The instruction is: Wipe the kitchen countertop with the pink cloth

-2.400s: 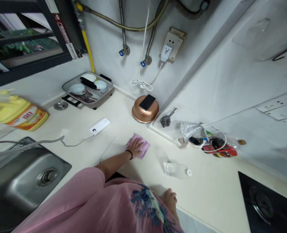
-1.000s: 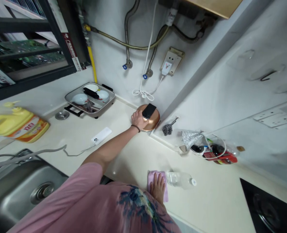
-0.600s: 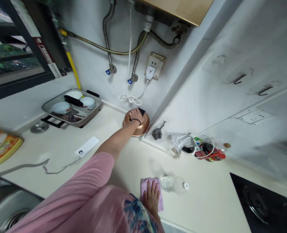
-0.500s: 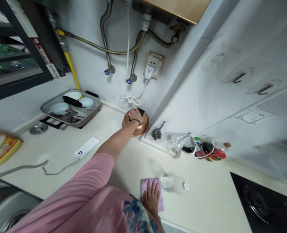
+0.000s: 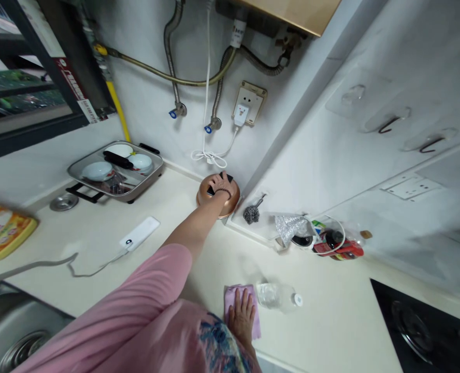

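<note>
My left hand (image 5: 221, 183), with a dark bracelet at its wrist, reaches across the counter to a copper-coloured round bowl or pan (image 5: 227, 208) in the corner. Its fingers lie over a flat black rectangular thing (image 5: 211, 190) on top of the copper piece; only the black edges show on either side. What that black thing is I cannot make out. Near my body, my right hand (image 5: 242, 313) rests flat and open, fingers stretched, on a folded pink cloth (image 5: 256, 326). A clear plastic bottle with a white cap (image 5: 278, 296) lies on its side just right of the cloth.
At back left stands a metal pan with bowls (image 5: 115, 171). A white power bank (image 5: 140, 233) with a cable lies before it, and a yellow bottle (image 5: 5, 233) is farther left. Sink (image 5: 28, 331) lower left, cooktop (image 5: 416, 321) right, steel scourer (image 5: 250, 214) at the wall.
My left hand has shifted slightly right and away over the copper piece, and the black thing's visible edges have changed a little. The right hand stays on the cloth. The view has tilted slightly.
</note>
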The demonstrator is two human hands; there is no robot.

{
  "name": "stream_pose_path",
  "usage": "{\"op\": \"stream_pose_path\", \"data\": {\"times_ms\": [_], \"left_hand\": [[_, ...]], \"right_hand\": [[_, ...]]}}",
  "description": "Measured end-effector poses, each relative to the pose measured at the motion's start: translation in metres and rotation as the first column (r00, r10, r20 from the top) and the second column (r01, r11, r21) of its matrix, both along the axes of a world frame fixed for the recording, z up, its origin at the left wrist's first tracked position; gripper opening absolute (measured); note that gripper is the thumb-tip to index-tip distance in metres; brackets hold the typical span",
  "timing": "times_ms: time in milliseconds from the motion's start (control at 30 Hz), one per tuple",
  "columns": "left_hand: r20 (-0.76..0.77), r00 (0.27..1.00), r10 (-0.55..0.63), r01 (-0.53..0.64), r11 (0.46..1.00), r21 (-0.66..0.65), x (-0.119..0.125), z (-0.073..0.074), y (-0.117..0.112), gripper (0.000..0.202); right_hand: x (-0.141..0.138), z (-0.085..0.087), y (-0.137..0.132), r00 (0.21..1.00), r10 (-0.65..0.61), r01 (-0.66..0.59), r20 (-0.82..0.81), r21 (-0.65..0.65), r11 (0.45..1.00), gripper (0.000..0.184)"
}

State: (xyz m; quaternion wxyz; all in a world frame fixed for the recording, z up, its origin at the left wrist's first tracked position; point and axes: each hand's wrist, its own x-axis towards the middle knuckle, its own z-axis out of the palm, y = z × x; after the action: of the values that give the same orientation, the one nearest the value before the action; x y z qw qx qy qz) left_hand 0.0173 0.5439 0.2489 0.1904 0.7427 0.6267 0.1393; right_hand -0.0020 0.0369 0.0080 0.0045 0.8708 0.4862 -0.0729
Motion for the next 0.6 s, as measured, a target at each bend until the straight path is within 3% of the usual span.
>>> {"op": "stream_pose_path", "data": {"times_ms": [167, 300, 367, 433, 600], "left_hand": [[0.034, 0.999, 0.006, -0.005, 1.0, -0.03, -0.012, 0.012, -0.006, 0.084], [0.151, 0.987, -0.047, 0.015, 0.979, 0.205, -0.056, 0.006, -0.041, 0.087], [0.229, 0.97, -0.085, 0.003, 0.941, 0.338, -0.09, -0.014, -0.072, 0.078], [0.281, 0.953, -0.117, 0.003, 0.927, 0.375, -0.128, -0.047, -0.108, 0.067], [0.21, 0.962, -0.174, 0.142, 0.977, 0.157, -0.216, -0.147, -0.2, 0.06]], "right_hand": [[0.0, -0.006, -0.002, 1.0, -0.007, 0.007, -0.001, 0.024, 1.0, 0.063], [-0.001, -0.01, -0.004, 1.0, -0.005, 0.005, 0.019, 0.037, 0.999, 0.064], [0.002, -0.01, 0.002, 0.999, 0.017, -0.018, 0.028, 0.028, 0.999, 0.064], [0.009, -0.008, 0.018, 0.998, 0.057, -0.057, 0.025, 0.0, 0.998, 0.064], [0.044, 0.011, 0.101, 0.995, 0.094, -0.091, 0.036, -0.078, 0.993, 0.064]]}}
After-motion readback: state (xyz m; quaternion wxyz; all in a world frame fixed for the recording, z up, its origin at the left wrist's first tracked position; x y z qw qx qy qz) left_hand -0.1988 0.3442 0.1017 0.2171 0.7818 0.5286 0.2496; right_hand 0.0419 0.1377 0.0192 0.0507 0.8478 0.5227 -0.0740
